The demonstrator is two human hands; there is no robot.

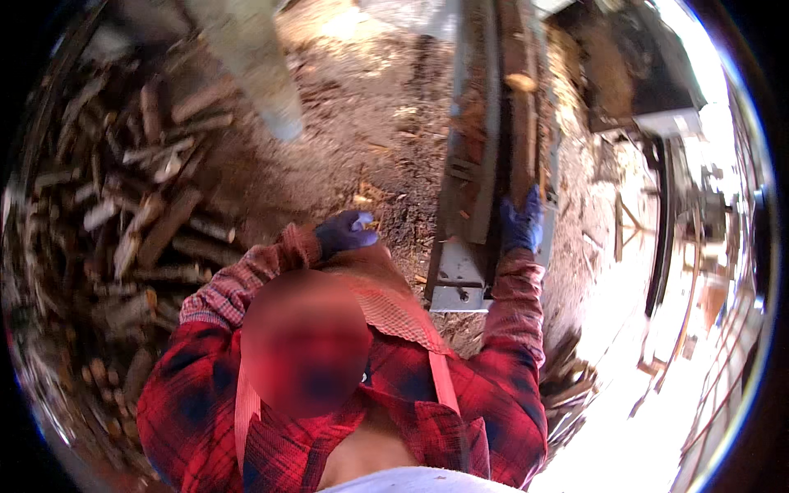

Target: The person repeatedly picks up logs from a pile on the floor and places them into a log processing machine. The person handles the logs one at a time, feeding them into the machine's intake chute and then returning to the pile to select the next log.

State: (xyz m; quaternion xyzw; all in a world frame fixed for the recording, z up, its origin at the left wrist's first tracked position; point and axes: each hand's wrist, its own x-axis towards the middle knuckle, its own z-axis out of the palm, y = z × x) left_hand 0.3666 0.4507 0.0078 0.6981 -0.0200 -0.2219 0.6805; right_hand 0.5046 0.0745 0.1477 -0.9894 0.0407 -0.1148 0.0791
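Rough brown split log (519, 107) lies lengthwise in the long grey metal trough of a wood splitter (470, 156), and the right hand (523, 222) in a blue glove is wrapped around the log's near end. The left hand (343, 232), also blue-gloved, is loosely curled near the chest, holding nothing as far as I can see. Red plaid sleeves on both arms. A big pile of cut firewood (140, 205) sits off to the left on the sawdust-covered dirt ground (362, 115).

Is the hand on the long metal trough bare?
No, the right hand resting on the trough wears a blue glove, and so does the left hand.
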